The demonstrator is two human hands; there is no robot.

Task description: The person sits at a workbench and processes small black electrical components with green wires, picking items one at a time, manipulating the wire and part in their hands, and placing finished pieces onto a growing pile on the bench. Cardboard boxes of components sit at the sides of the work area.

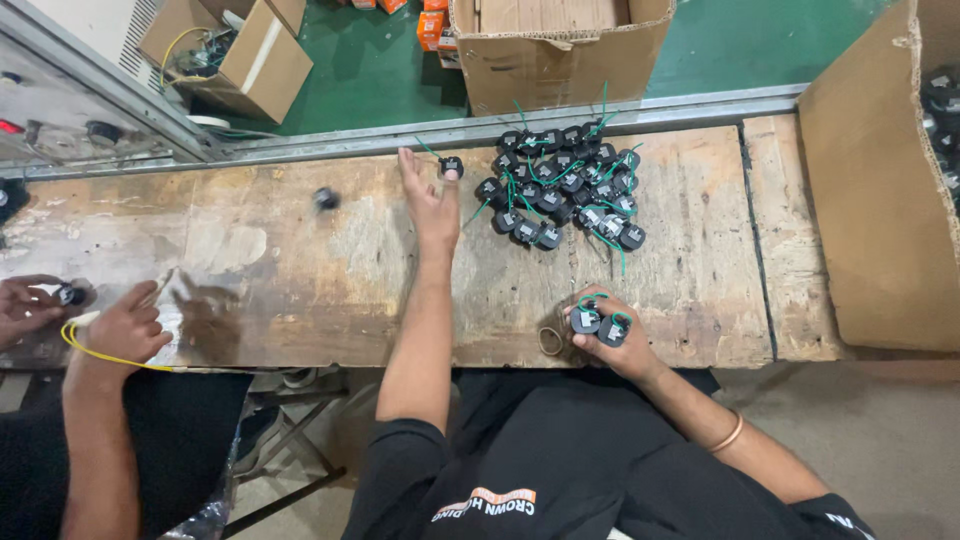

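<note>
Currently the left hand (428, 200) is reaching toward the workbench's (300, 250) far edge, fingers spread, thumb touching 1 black coil part (451, 166) beside the pile (563, 187). Right hand (610, 340) is gripping 2 parts (598, 323) at the near edge, likely staged there.

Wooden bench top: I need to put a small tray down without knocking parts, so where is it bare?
The widest bare stretch lies between the lone black part and the co-worker's hands. Another runs from the pile of black parts right to the tall carton. It is crowded around the pile, the left hand and the right hand, which holds two parts.
</note>
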